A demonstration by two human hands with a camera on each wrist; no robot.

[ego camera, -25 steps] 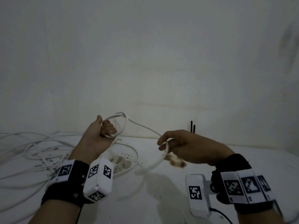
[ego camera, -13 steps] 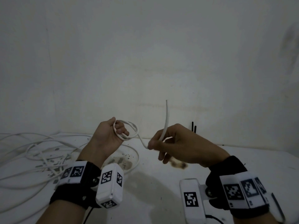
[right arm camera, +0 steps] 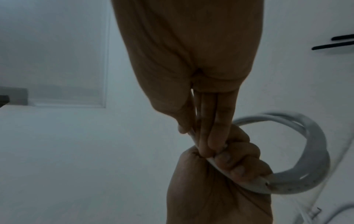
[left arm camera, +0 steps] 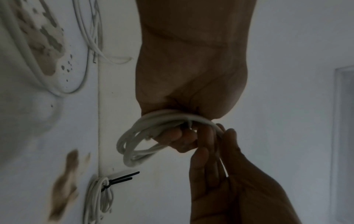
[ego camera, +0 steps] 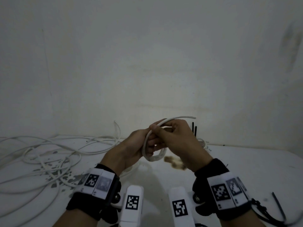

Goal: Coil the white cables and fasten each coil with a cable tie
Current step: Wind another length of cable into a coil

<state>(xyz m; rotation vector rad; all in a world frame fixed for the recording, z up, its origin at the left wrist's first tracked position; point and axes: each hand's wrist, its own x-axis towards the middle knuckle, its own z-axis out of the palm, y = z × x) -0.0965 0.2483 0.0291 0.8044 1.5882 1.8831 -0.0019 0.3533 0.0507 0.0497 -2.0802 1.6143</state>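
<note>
On your left, loose cables lie in a heap on the white table. Your left hand has its fingers curled tight around a small white coil held up above the table. Your right hand pinches the coil's loose end, and a tied coil lies by the wall.

Both hands are meeting above the table, the left hand gripping a small coil of white cable hanging below its fingers. The right hand is pressing in from the right of that grip, pinching the cable's free end, which is sticking out rightward above it. Loose white cables are lying on the table well left of the grip. A tied cable bundle is sitting beyond the grip, by the wall. A loose black cable tie is lying near right.
</note>
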